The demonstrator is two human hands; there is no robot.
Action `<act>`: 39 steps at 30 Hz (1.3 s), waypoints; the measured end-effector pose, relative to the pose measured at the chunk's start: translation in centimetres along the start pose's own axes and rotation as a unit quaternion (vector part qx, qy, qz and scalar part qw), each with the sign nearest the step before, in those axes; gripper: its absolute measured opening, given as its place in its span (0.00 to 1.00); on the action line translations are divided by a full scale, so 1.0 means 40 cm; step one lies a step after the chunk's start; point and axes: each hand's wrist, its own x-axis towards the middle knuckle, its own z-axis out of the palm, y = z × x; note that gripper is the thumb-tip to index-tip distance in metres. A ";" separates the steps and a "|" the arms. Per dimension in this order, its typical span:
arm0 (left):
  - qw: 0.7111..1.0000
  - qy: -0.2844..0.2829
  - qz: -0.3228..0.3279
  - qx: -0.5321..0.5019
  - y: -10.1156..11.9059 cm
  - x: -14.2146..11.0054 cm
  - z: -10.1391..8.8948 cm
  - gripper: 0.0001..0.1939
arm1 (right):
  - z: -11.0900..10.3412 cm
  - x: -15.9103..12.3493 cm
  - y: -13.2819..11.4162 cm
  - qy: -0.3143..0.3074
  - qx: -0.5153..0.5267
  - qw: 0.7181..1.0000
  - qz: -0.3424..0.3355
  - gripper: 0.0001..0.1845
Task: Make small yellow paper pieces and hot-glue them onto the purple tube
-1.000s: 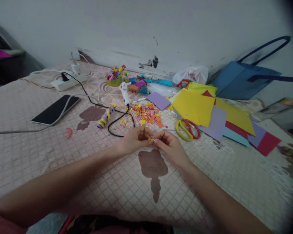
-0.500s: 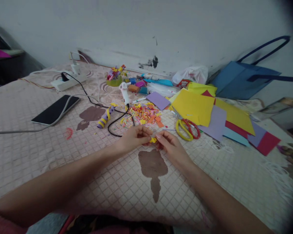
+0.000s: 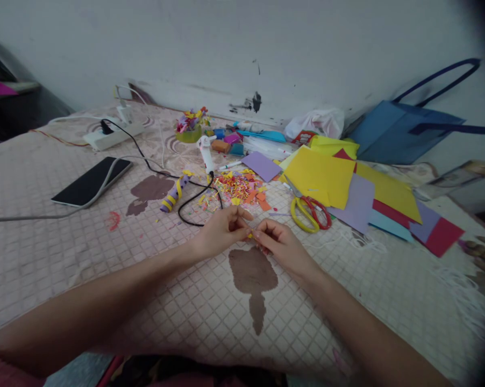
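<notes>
My left hand (image 3: 220, 231) and my right hand (image 3: 280, 244) meet fingertip to fingertip over the pink quilted bedspread (image 3: 105, 252). Both pinch one small yellow paper piece (image 3: 250, 234), of which only a sliver shows between the fingers. Just beyond the hands lies a heap of coloured paper scraps (image 3: 236, 189). Yellow and red scissors (image 3: 311, 213) rest to the right of the hands.
Coloured paper sheets (image 3: 347, 185) spread at the right, with a blue bag (image 3: 404, 131) behind them. A white glue gun (image 3: 206, 152) and its black cord (image 3: 186, 207), a purple roll with yellow stripes (image 3: 173, 196), a phone (image 3: 91, 180) and a power strip (image 3: 111, 135) lie to the left.
The hands stay together in the same spot. The yellow piece showed more half a second ago; now the fingers have closed over it and only a sliver shows.
</notes>
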 end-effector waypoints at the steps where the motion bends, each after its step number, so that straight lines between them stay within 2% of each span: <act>1: 1.000 -0.002 -0.013 -0.003 0.000 0.001 -0.001 0.13 | 0.000 0.000 0.001 0.003 -0.006 1.000 -0.009 0.13; 6: 0.997 -0.016 -0.069 -0.042 -0.001 0.005 -0.004 0.11 | 0.006 0.002 -0.005 0.028 -0.032 0.997 -0.058 0.12; 12: 0.997 -0.018 -0.046 -0.057 -0.002 0.007 -0.014 0.14 | 0.008 0.002 -0.006 0.031 -0.002 0.999 -0.024 0.15; 18: 0.996 -0.051 -0.032 -0.073 -0.007 0.006 -0.016 0.17 | 0.001 0.002 -0.001 0.007 0.024 1.000 0.009 0.14; 23: 0.993 -0.069 -0.029 -0.095 -0.013 0.007 -0.012 0.18 | 0.005 0.002 0.000 0.003 -0.017 0.999 -0.029 0.12; 26: 0.993 -0.054 -0.046 -0.092 -0.013 0.008 -0.009 0.17 | 0.006 0.005 0.003 0.018 -0.035 0.998 -0.054 0.13; 31: 0.996 0.006 -0.064 -0.062 -0.002 0.008 -0.007 0.12 | 0.005 0.006 0.005 0.023 -0.059 0.997 -0.047 0.13; 34: 0.996 0.006 -0.067 -0.063 0.004 0.008 -0.010 0.12 | 0.005 0.001 -0.004 0.079 -0.108 0.985 -0.105 0.09; 37: 0.996 0.018 -0.066 -0.062 0.005 0.008 -0.013 0.12 | 0.004 -0.007 -0.016 0.134 -0.204 0.949 -0.201 0.03; 39: 0.996 0.024 -0.059 -0.055 0.004 0.009 -0.013 0.13 | 0.003 -0.011 -0.020 0.133 -0.261 0.924 -0.246 0.05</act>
